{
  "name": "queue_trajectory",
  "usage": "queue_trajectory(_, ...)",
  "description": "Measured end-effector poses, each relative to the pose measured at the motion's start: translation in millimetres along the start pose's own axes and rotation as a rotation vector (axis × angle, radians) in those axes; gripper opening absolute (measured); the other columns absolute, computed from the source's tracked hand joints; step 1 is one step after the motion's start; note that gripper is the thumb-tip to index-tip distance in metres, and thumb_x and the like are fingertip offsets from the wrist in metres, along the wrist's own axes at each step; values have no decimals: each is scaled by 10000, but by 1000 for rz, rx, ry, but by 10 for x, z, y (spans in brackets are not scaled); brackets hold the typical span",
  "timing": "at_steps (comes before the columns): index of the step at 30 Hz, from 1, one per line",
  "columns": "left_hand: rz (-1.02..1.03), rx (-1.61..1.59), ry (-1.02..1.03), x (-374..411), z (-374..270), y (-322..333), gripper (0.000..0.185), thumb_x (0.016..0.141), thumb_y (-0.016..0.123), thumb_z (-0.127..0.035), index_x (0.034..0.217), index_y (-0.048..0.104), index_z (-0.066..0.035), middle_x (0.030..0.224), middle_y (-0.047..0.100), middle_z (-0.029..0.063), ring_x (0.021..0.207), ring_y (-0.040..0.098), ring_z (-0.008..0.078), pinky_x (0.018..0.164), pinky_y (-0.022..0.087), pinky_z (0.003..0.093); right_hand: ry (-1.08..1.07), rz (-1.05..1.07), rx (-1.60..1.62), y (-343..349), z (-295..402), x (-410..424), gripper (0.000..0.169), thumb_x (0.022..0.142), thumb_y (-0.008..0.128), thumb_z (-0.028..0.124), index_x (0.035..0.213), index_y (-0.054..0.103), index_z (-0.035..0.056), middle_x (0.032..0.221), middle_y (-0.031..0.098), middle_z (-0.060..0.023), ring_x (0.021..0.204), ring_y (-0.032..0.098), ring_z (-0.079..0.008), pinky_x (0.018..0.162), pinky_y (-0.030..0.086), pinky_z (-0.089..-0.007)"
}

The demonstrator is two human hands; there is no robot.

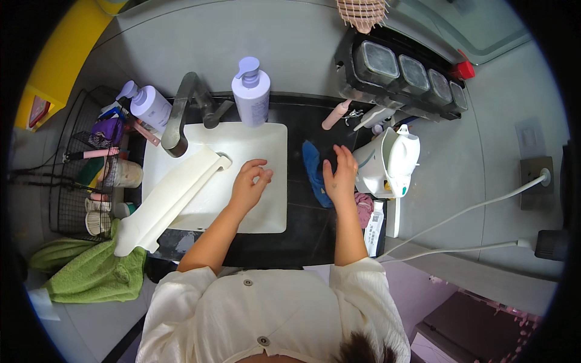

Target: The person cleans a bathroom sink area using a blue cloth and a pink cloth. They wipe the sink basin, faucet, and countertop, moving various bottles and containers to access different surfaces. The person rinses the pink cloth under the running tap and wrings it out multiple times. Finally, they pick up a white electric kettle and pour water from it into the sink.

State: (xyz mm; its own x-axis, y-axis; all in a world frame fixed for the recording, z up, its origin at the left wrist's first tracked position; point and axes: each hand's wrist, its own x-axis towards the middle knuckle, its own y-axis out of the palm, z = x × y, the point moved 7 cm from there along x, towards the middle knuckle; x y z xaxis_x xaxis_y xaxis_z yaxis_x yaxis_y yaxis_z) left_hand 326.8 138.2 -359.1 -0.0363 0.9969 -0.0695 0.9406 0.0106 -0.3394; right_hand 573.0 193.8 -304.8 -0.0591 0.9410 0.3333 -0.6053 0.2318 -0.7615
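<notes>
My left hand point(250, 183) is over the right part of the white sink basin point(272, 218), fingers loosely bent, with nothing visible in it. A long, cream-coloured, curved plastic piece point(174, 199) slants across the basin, one end by the drain and the other over the front left rim. My right hand point(342, 174) hovers palm inward above the black counter point(295, 247), thumb and fingers apart and empty. Just left of it lies a crumpled blue cloth point(312, 170). To its right stands a white plastic container point(370, 168) with a white appliance point(404, 152) in its mouth.
A dark faucet point(181, 113) rises behind the basin, beside a lilac pump bottle point(252, 97). A black wire basket point(68, 181) of toiletries and a green towel point(95, 267) are at left. At right are a pink scrunchie point(364, 209), a white tube point(374, 229) and white cables point(472, 211).
</notes>
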Motion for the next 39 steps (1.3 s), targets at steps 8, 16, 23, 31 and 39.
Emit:
queue_trajectory(8, -209, -92, 1, -450, 276, -515, 256, 985, 481, -252, 1051, 636, -61, 1294, 488, 144, 1081, 542, 245, 940, 425, 356, 384, 91, -402, 816, -885, 1023, 498, 876, 520, 227, 1327, 462, 23, 1342, 460, -267, 1237, 434, -432, 1055, 335, -469)
queue_trajectory(16, -240, -53, -131, -1002, 340, -1031, 289, 936, 559, -127, 1223, 545, -91, 1218, 519, 87, 941, 554, 155, 842, 468, 281, 84, 155, -293, 678, -34, 507, 218, 827, 585, 112, 1031, 595, 36, 1018, 607, -224, 920, 599, -406, 783, 477, -493)
queue_trajectory(23, -340, -147, -192, -1362, 532, -1342, 267, 928, 566, -129, 1190, 574, -84, 1137, 564, 55, 904, 560, 143, 791, 471, 278, 75, 355, 460, 399, 1582, 155, 181, 831, 619, 85, 979, 537, 20, 637, 557, -80, 533, 525, -150, 528, 429, -291)
queue_trajectory(31, -372, -47, -104, -1577, 248, -1651, 253, 923, 565, -125, 1168, 583, -62, 1085, 577, 82, 897, 573, 166, 783, 473, 289, -321, 223, 623, 463, 2581, 792, 182, 841, 657, 113, 949, 567, -2, 680, 563, -32, 543, 460, -102, 520, 411, -255)
queue_trajectory(39, -411, -77, -176, -1884, 438, -1765, 247, 926, 558, -97, 1165, 587, -40, 1090, 582, 76, 891, 556, 144, 801, 457, 267, -480, 250, 464, 1056, 3112, 1738, 236, 876, 661, 189, 987, 621, -16, 751, 653, -133, 637, 608, -225, 618, 479, -317)
